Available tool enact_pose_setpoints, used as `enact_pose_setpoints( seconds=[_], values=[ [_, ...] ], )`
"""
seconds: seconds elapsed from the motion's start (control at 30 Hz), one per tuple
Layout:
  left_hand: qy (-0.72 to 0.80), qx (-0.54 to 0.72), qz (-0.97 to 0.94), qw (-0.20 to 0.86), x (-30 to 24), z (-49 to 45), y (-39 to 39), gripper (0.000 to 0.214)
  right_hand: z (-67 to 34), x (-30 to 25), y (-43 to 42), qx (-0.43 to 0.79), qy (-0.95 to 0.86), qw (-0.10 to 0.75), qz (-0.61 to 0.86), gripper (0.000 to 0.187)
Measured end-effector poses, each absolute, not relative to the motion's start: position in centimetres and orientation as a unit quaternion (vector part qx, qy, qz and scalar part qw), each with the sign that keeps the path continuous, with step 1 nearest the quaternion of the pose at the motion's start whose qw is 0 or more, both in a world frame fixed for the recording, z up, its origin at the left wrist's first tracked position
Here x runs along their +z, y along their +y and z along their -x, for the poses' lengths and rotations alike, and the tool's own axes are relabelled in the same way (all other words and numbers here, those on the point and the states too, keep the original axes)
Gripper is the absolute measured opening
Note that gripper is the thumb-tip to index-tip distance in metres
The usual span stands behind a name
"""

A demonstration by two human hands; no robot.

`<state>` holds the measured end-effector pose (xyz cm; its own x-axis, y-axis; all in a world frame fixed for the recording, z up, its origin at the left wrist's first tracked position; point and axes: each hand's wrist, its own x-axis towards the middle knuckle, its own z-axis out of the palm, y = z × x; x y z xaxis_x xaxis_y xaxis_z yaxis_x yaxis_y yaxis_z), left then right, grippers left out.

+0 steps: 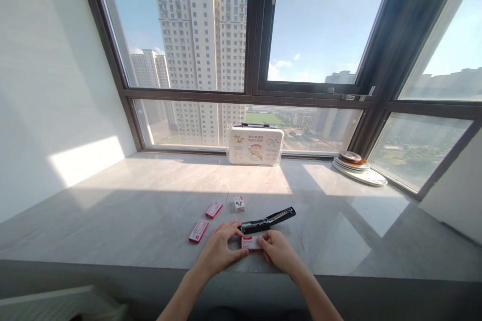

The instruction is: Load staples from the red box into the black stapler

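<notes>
A small red-and-white staple box [248, 243] lies near the front edge of the marble ledge, between my two hands. My left hand [222, 247] is curved around its left end, the thumb at the near side and the fingers at the far side. At the right end, my right hand [276, 248] pinches the box between thumb and fingers, hiding that end. Just beyond both hands lies a black stapler [268, 220], hinged wide with its metal track showing. To the left rest two more red-and-white boxes [198, 231] [214, 209]. A small white box [239, 204] stands behind the stapler.
A white carry case [256, 146] with cartoon prints stands against the window. Stacked plates [352, 165] sit in the right corner. The marble ledge [124, 230] ends at a front edge just below my hands, and a white wall [45, 85] bounds it on the left.
</notes>
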<state>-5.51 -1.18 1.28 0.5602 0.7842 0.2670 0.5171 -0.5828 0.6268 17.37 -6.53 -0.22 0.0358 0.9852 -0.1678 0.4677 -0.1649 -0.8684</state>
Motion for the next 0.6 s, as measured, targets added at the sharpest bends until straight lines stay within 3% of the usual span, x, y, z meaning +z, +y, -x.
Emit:
enact_pose_setpoints(
  seconds=[0.23,0.43,0.6],
  values=[
    [0.384,0.263,-0.847,0.258,1.3,5.8,-1.5,0.032,-20.6,0.7,-6.9,0.37,-0.57,0.281,0.678,0.03],
    [0.395,0.282,-0.839,0.247,1.2,5.5,-2.0,0.033,-18.3,2.5,-6.9,0.141,-0.611,0.304,0.718,0.023],
    [0.383,0.279,-0.841,0.262,1.1,5.4,-1.6,0.036,-14.1,1.9,-4.6,0.215,-0.607,0.37,0.67,0.019]
  ],
)
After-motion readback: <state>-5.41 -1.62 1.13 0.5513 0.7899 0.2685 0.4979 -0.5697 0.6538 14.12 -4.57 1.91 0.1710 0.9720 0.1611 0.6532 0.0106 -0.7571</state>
